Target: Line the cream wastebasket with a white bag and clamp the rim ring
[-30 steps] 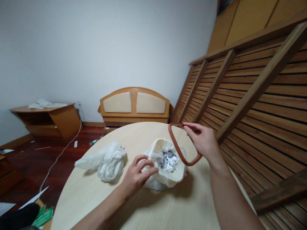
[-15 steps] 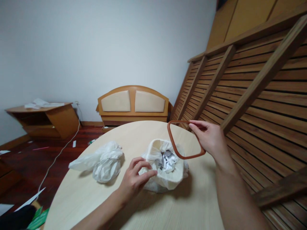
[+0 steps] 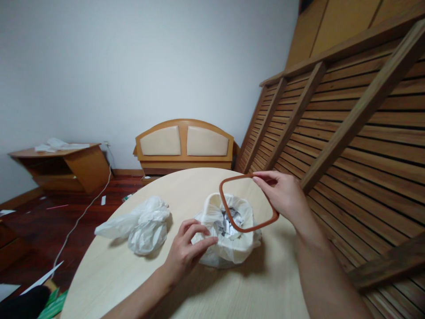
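A small bin [image 3: 208, 204] lined with a translucent white plastic bag [image 3: 229, 254] stands on the round table, with crumpled silvery-white scraps [image 3: 229, 225] inside. My left hand [image 3: 191, 241] is at the bin's left rim, its thumb and index finger curled about the bag's edge; the exact contact is partly hidden. Between the thumb and fingers of my right hand [image 3: 280, 192] is one corner of a brown, rounded-square ring frame [image 3: 223, 195]. Tilted, the frame hangs above the bin's right part, overlapping its opening in view.
A knotted white plastic bag [image 3: 149, 228] lies to the left on the pale table [image 3: 186, 186]. Wooden slatted panels [image 3: 332, 146] lean along the right side. Beyond the table are a headboard [image 3: 184, 141] and a low cabinet [image 3: 79, 166]; a cable [image 3: 84, 210] crosses the floor.
My right hand has brought the brown ring frame left and slightly down, so it now overlaps the bin's opening more. My left hand has stayed at the rim.
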Motion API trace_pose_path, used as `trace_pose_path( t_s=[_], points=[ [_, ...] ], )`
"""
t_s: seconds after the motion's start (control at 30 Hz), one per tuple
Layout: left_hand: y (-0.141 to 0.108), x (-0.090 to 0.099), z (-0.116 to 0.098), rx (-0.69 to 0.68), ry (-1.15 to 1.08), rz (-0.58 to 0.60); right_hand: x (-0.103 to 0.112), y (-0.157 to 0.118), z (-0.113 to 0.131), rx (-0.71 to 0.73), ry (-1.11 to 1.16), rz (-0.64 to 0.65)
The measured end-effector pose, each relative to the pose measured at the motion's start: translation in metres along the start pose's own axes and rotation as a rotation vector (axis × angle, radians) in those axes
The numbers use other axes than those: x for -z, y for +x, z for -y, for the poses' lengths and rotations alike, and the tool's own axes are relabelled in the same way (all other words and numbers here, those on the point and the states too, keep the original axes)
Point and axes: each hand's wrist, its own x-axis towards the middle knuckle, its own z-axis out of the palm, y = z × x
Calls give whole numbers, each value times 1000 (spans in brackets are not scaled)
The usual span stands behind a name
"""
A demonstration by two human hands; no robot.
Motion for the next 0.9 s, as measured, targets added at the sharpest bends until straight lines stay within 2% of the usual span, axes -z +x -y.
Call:
trace_pose_path(
  t_s=[0.1, 0.27, 0.6, 0.67, 0.77, 0.9],
  points=[
    [2, 2, -1, -11, -1, -8, 1, -3, 6, 113, -18, 102],
    [4, 6, 1, -11, -28, -38, -2, -9, 17, 439, -20, 302],
    [2, 3, -1, 119, -142, -70, -21, -25, 47, 790, -1, 390],
    [3, 4, -3, 170, -212, -70, -29, -30, 53, 844, 10, 395],
    [3, 3, -6, 256, -273, -130, -43, -36, 58, 862, 43, 409],
    [3, 2, -8, 212, -243, -177, -57, -43, 61, 806, 150, 461]
  ],
)
